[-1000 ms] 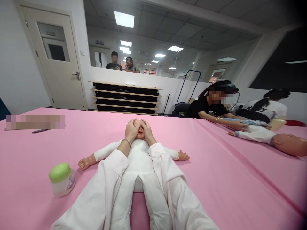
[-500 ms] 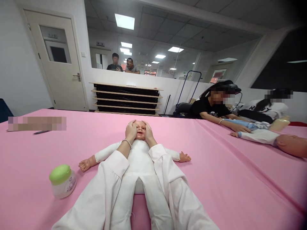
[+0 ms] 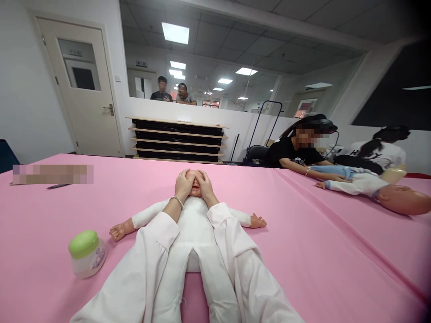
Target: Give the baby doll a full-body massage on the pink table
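Two white sleeves, left sleeve [image 3: 134, 264] and right sleeve [image 3: 242, 260], extend from the near side over a table [image 3: 319, 269] covered in pink. Between them lies a doll [image 3: 195, 224] with a white cloth body. It is positioned face up, with its legs toward the viewer, its arms spread sideways and its head toward the far edge of the table. A jar [image 3: 88, 264] with a green lid [image 3: 83, 243] stands left of the doll, well apart from the far edge.

The left hand [image 3: 183, 185] and right hand [image 3: 204, 185] rest on opposite sides of the doll's face. Both are open and curved to the head, with no fist formed; the thumbs cover the eye area, and the mouth shows between the hands. A beaded bracelet [image 3: 177, 202] encircles the left wrist.

Close to the far left corner, a pixelated patch [image 3: 52, 174] hides an item; a slim dark object [image 3: 59, 185] lies just beside it. Along the right part of the far edge, a co-worker in black [image 3: 286, 150] handles a second doll [image 3: 363, 186]. A person in a white shirt [image 3: 387, 152] sits beyond.

Beyond the far edge stand a low rack [image 3: 178, 139] and a closed door [image 3: 109, 130]. Two people [image 3: 162, 95] are visible through a window [image 3: 215, 54].
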`<state>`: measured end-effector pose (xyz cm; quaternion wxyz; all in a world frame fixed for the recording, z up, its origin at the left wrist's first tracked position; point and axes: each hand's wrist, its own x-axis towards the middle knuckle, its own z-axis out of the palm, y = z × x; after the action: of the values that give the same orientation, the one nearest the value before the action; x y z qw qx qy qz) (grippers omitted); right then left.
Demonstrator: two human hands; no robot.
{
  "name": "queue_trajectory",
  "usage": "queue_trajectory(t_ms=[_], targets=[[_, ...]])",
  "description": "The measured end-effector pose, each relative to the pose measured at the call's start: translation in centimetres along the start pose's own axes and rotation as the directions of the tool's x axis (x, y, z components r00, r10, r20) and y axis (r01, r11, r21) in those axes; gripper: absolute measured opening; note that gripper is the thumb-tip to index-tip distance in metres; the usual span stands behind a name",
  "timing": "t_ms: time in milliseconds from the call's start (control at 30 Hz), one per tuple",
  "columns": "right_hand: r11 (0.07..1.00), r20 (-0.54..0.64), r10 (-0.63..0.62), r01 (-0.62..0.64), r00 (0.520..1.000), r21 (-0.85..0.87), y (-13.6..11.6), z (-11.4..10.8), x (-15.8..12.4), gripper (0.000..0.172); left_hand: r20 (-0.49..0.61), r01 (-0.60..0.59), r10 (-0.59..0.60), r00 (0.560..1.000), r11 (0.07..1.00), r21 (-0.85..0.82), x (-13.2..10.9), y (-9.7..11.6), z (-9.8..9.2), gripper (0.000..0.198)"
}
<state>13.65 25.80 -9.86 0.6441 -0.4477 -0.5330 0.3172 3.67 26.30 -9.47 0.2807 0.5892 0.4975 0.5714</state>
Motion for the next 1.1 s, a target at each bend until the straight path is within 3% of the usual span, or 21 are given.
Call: queue_trajectory(t_ms=[400, 767, 1100], targets=[[0.998, -0.077, 0.053, -0.055, 0.996, -0.023, 1.0, 0.1, 1.1, 0.027, -0.004, 0.11, -0.11, 0.994, 0.992, -0.058, 0.3, 0.3, 0.1, 0.031], [0.999, -0.028, -0.003, 0.002, 1.0, -0.033, -0.1, -0.1, -0.1, 0.034, 0.008, 0.008, -0.008, 1.0, 1.0, 0.015, 0.0, 0.1, 0.0, 0.039], [1.0, -0.044, 0.018, -0.018, 0.999, -0.012, 0.9, 0.2, 0.7, 0.027, 0.01, 0.05, -0.049, 0.999, 0.998, -0.033, 0.6, -0.4, 0.2, 0.029]])
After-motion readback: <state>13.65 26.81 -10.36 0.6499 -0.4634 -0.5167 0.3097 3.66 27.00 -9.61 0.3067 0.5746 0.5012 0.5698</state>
